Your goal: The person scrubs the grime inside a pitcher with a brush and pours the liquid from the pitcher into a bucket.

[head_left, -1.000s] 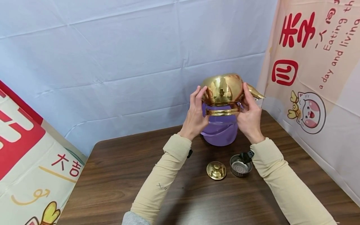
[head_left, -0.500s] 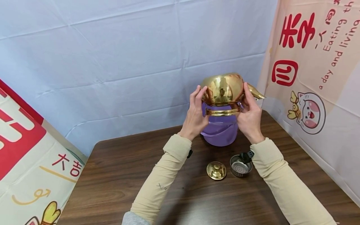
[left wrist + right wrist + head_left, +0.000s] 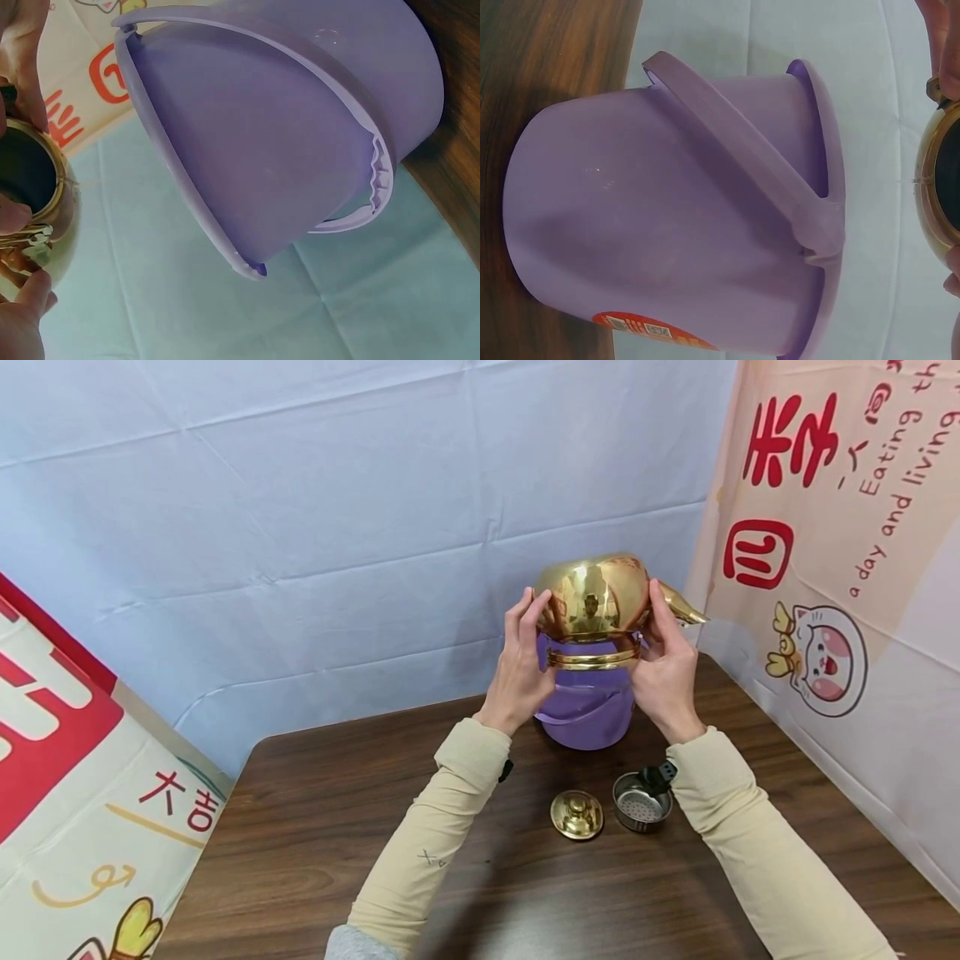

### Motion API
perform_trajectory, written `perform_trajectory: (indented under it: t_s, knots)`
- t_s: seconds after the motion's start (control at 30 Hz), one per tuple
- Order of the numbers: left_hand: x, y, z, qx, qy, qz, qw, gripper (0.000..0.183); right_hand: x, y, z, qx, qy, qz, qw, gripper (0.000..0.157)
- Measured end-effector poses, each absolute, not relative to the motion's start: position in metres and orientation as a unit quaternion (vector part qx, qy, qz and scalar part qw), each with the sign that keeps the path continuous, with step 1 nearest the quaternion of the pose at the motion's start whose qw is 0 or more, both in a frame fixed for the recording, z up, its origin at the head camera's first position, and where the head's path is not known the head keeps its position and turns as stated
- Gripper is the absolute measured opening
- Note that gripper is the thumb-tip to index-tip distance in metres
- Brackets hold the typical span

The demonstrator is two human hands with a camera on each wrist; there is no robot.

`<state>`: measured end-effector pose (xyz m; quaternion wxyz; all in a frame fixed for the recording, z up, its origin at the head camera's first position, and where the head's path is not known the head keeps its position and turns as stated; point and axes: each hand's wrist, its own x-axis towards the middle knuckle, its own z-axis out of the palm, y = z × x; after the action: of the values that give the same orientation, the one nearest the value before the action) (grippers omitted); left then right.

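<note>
A shiny gold teapot (image 3: 592,597) is held tipped over, mouth downward, above a purple bucket (image 3: 587,720). My left hand (image 3: 521,664) grips its left side, fingers on the round body. On the other side my right hand (image 3: 666,664) holds it near the spout (image 3: 681,607), which points right and slightly down. The teapot's dark open mouth shows at the left edge of the left wrist view, inside a gold rim (image 3: 60,180). In the right wrist view the bucket (image 3: 660,210) stands on the table with its handle (image 3: 735,135) lowered across its side.
On the wooden table (image 3: 322,827), in front of the bucket, lie a gold lid (image 3: 577,815) and a metal strainer (image 3: 642,803) with a perforated bottom. A pale blue cloth (image 3: 337,527) hangs behind, and printed cloths (image 3: 832,552) flank the table.
The teapot tilts very slightly further upward at its base; otherwise both hands, the bucket, lid and strainer stay where they were.
</note>
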<state>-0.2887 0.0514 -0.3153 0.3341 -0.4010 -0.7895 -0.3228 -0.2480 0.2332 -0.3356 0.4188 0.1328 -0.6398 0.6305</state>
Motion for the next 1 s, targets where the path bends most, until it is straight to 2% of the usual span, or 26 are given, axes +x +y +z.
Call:
perform_trajectory:
  t_s: [0.5,1.0]
  knots:
    - [-0.2875,0.05,-0.3143,-0.4,-0.786,-0.323,0.342,0.101,-0.2458,0.2316,-0.3344,0.142,-0.63,0.645,0.409,0.076]
    - [-0.2884,0.0501,-0.3143,-0.408,-0.773,-0.329,0.357,0.099,-0.2453,0.2314,-0.3335,0.151,-0.635,0.626,0.427,0.078]
